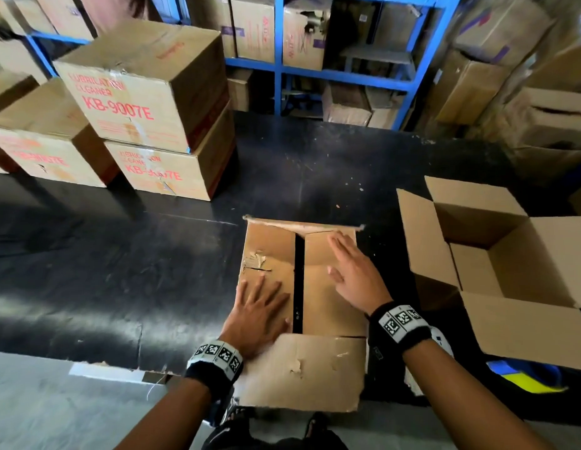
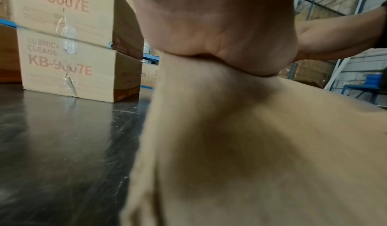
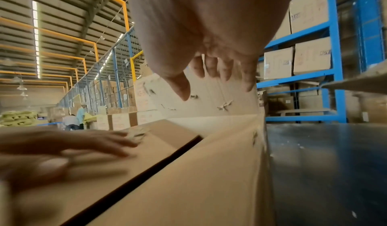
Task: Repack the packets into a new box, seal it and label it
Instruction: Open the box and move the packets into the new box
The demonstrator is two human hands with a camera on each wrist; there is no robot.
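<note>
A worn cardboard box (image 1: pixel 318 300) stands on the dark table (image 1: pixel 120 271) right in front of me, its two inner flaps folded down with a dark gap between them. My left hand (image 1: pixel 259 310) lies flat on the left flap, fingers spread. My right hand (image 1: pixel 354 271) lies flat on the right flap (image 3: pixel 188 188), fingers straight. The near outer flap (image 1: pixel 302 371) hangs toward me, and the far outer flap (image 1: pixel 302 224) stands up. A new empty box (image 1: pixel 510 267) sits open at the right. No packets are in sight.
Stacked cartons marked KB-9007E (image 1: pixel 146 102) stand at the back left of the table. Blue shelving (image 1: pixel 344 73) with more cartons runs behind. A blue and yellow item (image 1: pixel 529 378) lies under the new box's near flap. People work far off (image 3: pixel 77 117).
</note>
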